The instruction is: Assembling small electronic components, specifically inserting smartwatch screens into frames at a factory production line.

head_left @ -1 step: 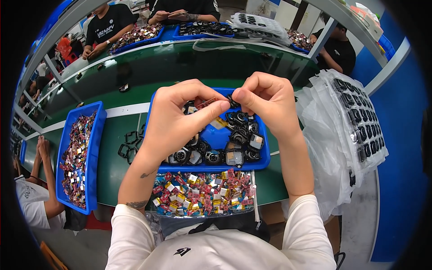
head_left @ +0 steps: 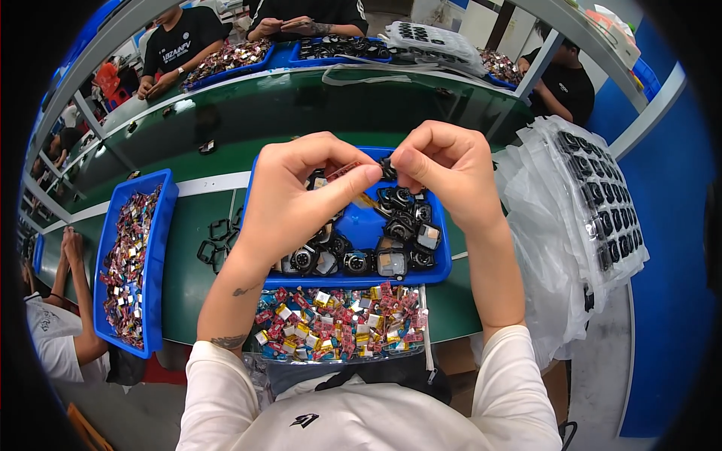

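Both my hands are raised over a blue bin (head_left: 444, 255) of black watch cases (head_left: 359, 261). My left hand (head_left: 289, 192) is closed in a pinch on a small red circuit board (head_left: 344, 170), and a yellow piece (head_left: 367, 201) shows below the thumb. Close beside it, my right hand (head_left: 449, 177) is closed too, thumb against fingers, at a small black part (head_left: 389, 168). Its exact kind is mostly hidden by the fingertips. Directly below the bin, nearer to me, a clear tray of red boards with yellow and silver pieces (head_left: 338, 325) lies at the table edge.
To the left stands a long blue bin (head_left: 167, 263) full of similar boards. Black frames (head_left: 218, 242) lie beside the middle bin. Stacked plastic trays (head_left: 602, 199) of black parts rise at the right. Across the green belt (head_left: 301, 105), other people sit working behind metal posts.
The red board in my left fingers has tilted, and less of the yellow piece under it shows. My hands have barely moved.
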### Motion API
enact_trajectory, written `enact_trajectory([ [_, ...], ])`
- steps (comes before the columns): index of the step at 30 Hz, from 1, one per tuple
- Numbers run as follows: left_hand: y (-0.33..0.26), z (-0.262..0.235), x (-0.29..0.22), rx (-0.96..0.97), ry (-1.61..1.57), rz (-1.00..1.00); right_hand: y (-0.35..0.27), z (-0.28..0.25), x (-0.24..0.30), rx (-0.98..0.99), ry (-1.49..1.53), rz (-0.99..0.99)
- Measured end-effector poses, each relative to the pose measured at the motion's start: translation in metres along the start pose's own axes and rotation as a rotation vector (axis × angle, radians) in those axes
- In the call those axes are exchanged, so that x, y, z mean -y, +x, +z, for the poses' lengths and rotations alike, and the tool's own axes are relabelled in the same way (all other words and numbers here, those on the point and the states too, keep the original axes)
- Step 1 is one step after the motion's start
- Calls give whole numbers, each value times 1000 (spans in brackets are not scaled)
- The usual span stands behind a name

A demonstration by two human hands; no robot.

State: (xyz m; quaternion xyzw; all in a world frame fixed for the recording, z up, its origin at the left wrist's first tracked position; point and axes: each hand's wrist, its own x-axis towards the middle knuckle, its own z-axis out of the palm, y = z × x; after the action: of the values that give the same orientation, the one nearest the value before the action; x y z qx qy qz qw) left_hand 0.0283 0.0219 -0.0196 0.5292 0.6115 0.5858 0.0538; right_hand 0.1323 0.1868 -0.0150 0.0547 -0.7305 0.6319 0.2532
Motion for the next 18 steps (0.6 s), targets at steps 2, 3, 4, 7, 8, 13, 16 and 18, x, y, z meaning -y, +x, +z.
enact_trajectory([
  [2,0,0,2,-69,-264,-113,0,3,2,42,83,5],
  [3,0,-1,2,-69,-264,-109,0,2,1,42,81,2],
  [4,0,-2,3,-53,-302,-121,-1,0,0,64,130,0],
  [7,0,-2,2,-35,-347,-144,-1,-2,-6,83,162,-27],
  [8,0,-2,3,-32,-353,-158,-1,-2,-7,80,148,-49],
  [13,0,0,8,-12,-333,-172,-2,4,-10,103,165,-42],
  [16,2,-1,9,36,-332,-181,-2,4,-7,86,157,-6],
  [18,3,-4,6,80,-340,-198,1,1,-9,72,148,8],
])
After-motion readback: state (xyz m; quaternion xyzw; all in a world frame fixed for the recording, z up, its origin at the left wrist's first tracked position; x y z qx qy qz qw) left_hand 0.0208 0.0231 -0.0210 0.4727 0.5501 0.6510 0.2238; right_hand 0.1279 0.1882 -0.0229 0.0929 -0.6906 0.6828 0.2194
